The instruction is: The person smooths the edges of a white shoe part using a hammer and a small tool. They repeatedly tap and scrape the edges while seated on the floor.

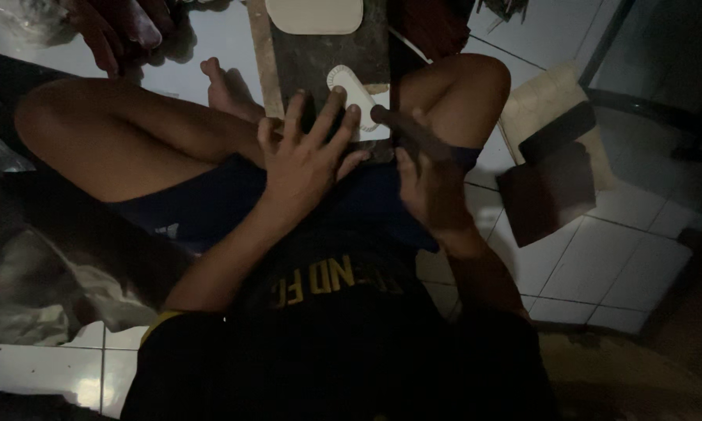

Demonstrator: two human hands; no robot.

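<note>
Left hand: your left hand [308,156] lay flat with its 5 fingers spread wide, pressing down on the white template [356,105]; nothing was clenched, the palm held the piece in place.
Right hand: your right hand [429,183] was curled around a dark tool [394,125], its tip right at the edge of the white template; the light was too dim to tell what kind of tool it was.
White template: it had a rounded top with a dotted edge and sat on the dark board [320,58], partly covered by your left fingertips.
Dark board: it ran lengthwise from your lap outward, between your 2 knees, with a wooden strip [264,54] along its left side.
Pale piece: a rounded pale piece [313,15] lay at the far end of the board, well apart from both hands.
Floor: white tiles [608,265] showed to your right, with dark brown sheets [550,191] lying on a pale slab [538,97] beside your right knee.
Posture: you sat cross-legged, a bare foot [226,90] resting just left of the board.
</note>
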